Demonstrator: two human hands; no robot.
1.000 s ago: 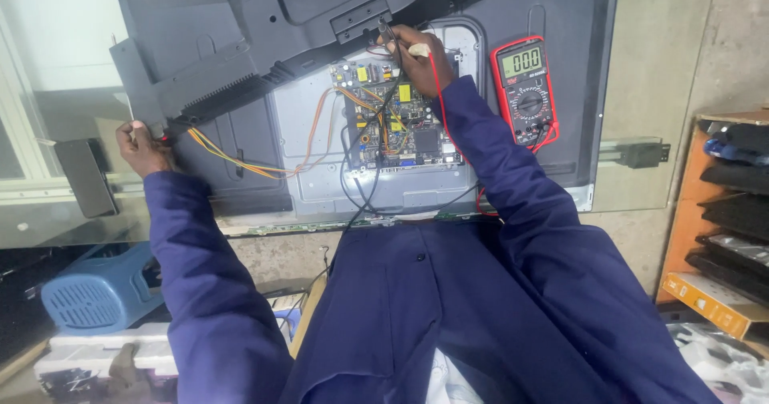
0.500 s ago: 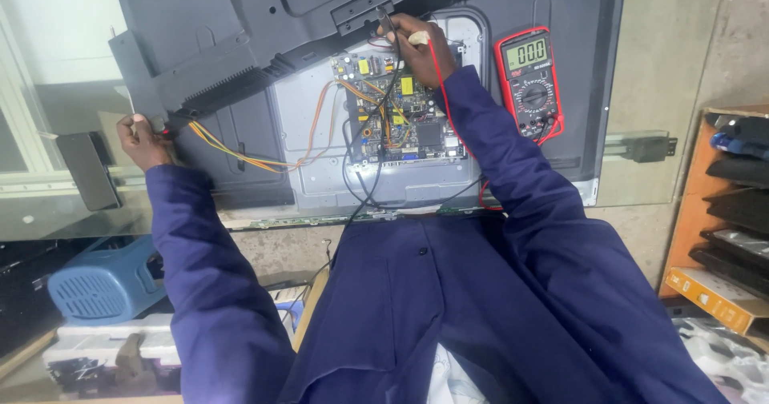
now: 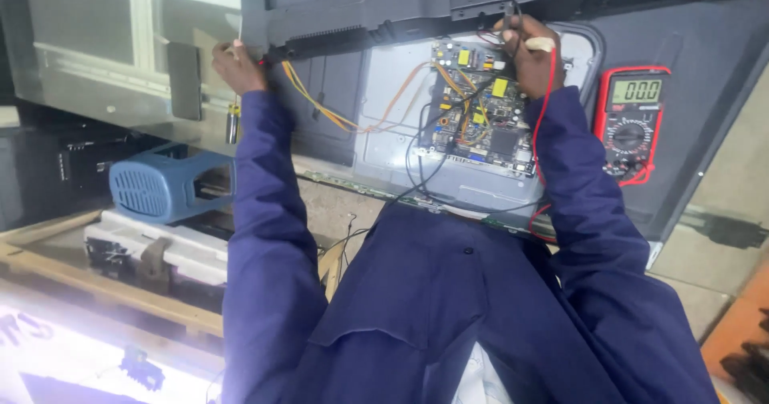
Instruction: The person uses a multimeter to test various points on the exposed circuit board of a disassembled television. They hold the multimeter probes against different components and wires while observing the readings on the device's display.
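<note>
view swung left | right hand [image 3: 530, 52] still on circuit board [image 3: 481, 108] | left hand [image 3: 235, 66] still gripping panel edge [image 3: 320, 40]

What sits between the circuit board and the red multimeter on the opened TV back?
In the head view, the person's right hand and blue sleeve, with a red lead running down, lie between the circuit board and multimeter.

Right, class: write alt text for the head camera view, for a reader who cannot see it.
A person in a blue work coat reaches into an opened flat-screen set: the right hand holds a probe at the top of the circuit board, the left hand grips the back cover's edge. A red multimeter rests on the panel at right.
</note>
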